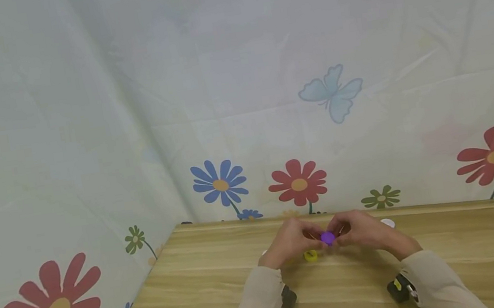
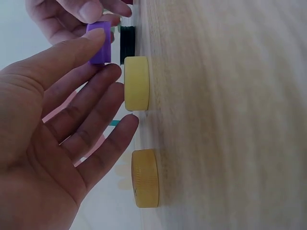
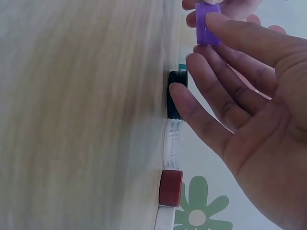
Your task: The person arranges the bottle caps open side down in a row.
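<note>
A purple bottle cap [image 1: 328,238] is held up between both hands, a little above the table. My left hand [image 1: 290,242] pinches one side of it with the thumb and a fingertip; the other fingers spread away from it. From the opposite side my right hand [image 1: 360,230] pinches the same cap, thumb across its edge. Just below the left fingers a yellow cap [image 2: 136,84] stands on the table, with a darker yellow cap [image 2: 145,178] beside it. A black cap [image 3: 177,98] is close to the right hand's little finger.
Past the black cap in the right wrist view come a clear ribbed cap [image 3: 172,143], a red cap [image 3: 171,188] and a white cap [image 3: 165,219] in a row. The wooden table [image 1: 190,290] ends at a flower-printed cloth [image 1: 244,138] behind and to the left.
</note>
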A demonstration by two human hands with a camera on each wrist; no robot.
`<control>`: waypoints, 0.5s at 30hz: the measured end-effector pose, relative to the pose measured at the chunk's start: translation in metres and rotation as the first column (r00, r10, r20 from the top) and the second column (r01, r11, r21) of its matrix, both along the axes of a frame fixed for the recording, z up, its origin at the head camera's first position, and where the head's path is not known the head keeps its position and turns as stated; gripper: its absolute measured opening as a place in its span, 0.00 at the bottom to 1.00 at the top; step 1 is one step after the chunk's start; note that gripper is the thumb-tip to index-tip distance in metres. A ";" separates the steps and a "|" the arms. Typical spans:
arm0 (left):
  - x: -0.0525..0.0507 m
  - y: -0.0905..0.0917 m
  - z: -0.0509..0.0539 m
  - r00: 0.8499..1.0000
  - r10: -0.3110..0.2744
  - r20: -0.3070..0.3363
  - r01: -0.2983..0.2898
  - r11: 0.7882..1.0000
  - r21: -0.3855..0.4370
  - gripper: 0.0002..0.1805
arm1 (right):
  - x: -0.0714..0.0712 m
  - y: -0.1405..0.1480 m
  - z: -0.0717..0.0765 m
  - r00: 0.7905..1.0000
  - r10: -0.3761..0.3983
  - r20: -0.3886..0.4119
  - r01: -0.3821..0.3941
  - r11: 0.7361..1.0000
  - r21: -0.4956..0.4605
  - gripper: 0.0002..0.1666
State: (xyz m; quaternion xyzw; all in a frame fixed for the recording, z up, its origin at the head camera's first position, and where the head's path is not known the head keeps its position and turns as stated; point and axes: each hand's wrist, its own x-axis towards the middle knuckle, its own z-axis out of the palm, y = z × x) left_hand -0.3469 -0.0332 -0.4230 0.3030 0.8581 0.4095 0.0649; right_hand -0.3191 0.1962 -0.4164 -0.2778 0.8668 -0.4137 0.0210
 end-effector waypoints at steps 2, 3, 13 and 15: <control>0.001 0.000 0.001 1.000 0.001 0.015 -0.001 1.000 -0.009 0.11 | 0.000 0.000 0.000 1.000 0.019 0.005 -0.019 1.000 -0.011 0.12; 0.002 0.000 0.001 1.000 0.001 0.020 -0.001 1.000 -0.015 0.11 | 0.000 -0.001 0.000 1.000 0.030 0.009 -0.030 0.999 -0.016 0.13; 0.003 0.001 0.001 0.999 -0.020 0.029 0.022 0.999 -0.046 0.11 | 0.000 -0.002 0.000 0.997 0.063 0.052 -0.063 0.998 -0.008 0.13; 0.003 0.001 0.001 0.999 -0.024 0.025 0.026 0.998 -0.051 0.11 | 0.001 -0.002 0.000 0.996 0.068 0.054 -0.068 0.998 0.001 0.13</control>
